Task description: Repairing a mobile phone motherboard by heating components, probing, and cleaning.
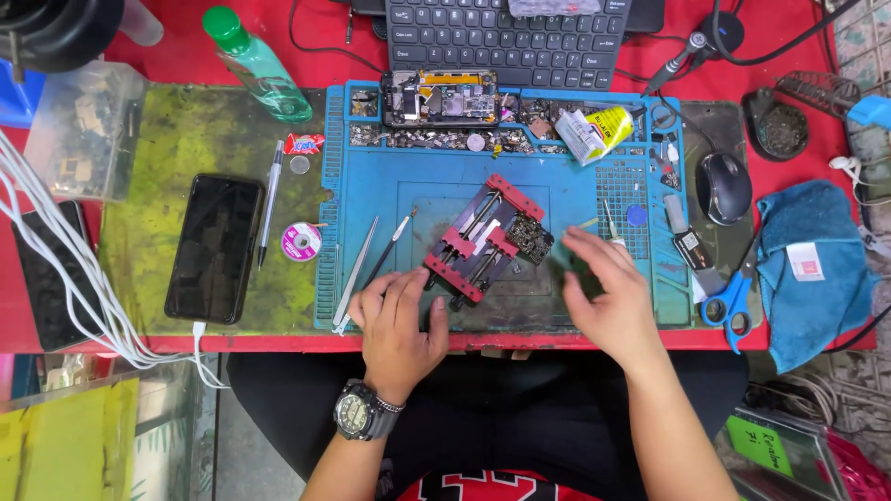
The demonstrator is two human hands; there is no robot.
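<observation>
Looking down from the head view, a blue work mat is seen at the middle of the frame, laid on a table covered in red. A red clamp fixture lies slantwise at the centre of the mat, and a small dark circuit board is gripped at its right end. The left hand is rested flat at the lower centre of the frame, fingers spread and closed on nothing, with its fingertips just beside the lower left end of the fixture; a dark wristwatch is worn on that wrist. The right hand is held open, right of centre, its fingers blurred, near the board but apart from it and holding nothing. Tweezers and a thin brush are laid left of the fixture. A dark phone, a pen and a small solder spool are placed on the green pad at the left. An opened phone is set at the mat's upper edge, below a keyboard. A mouse, blue scissors and a blue cloth are found at the right.
</observation>
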